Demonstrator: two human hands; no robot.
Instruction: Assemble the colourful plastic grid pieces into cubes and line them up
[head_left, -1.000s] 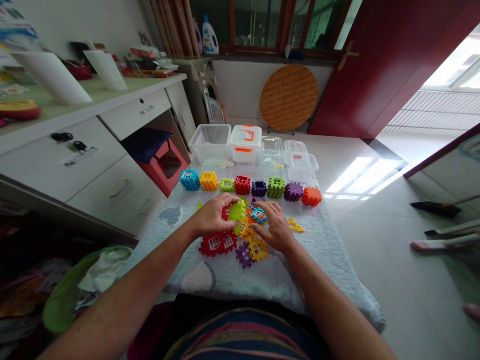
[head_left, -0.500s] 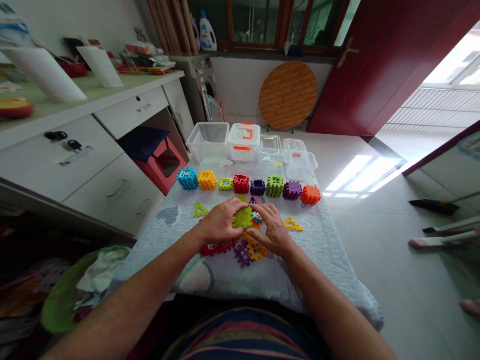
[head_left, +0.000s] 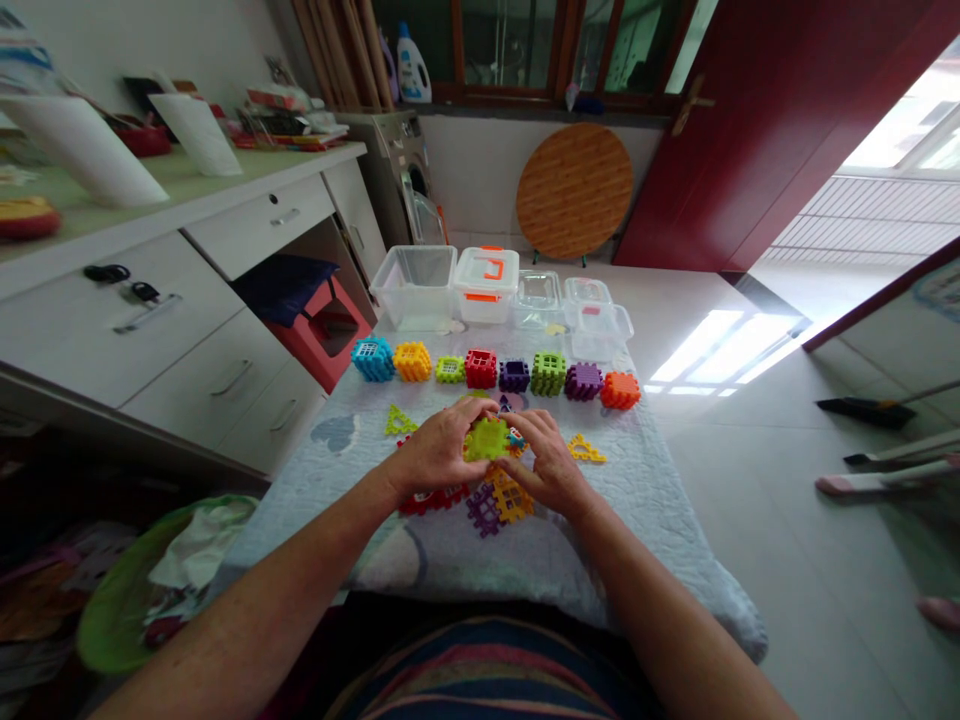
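Note:
Between my hands, above the cloth-covered table (head_left: 592,540), is a lime-green interlocking plastic building panel (head_left: 487,440) with notched edges. My left hand (head_left: 442,442) grips its left side, thumb below and fingers on top. My right hand (head_left: 549,462) is closed at its right edge, fingertips against it. Whether more green pieces are joined behind it is hidden. Under and around my hands lie loose panels: a purple one (head_left: 484,510), a yellow one (head_left: 513,497) and red ones (head_left: 431,499). A green triangle (head_left: 400,421) lies left, a yellow triangle (head_left: 585,449) right.
A row of assembled block cubes, from a blue one (head_left: 373,360) to an orange one (head_left: 621,390), crosses the table. Behind stand an open clear bin (head_left: 416,285), a lidded box (head_left: 487,287) and smaller clear containers (head_left: 596,325). A red stool (head_left: 334,335) is at the left.
Both hands keep hold of the green panel, which has tilted slightly so that more of its face shows. The other pieces on the table lie as before.

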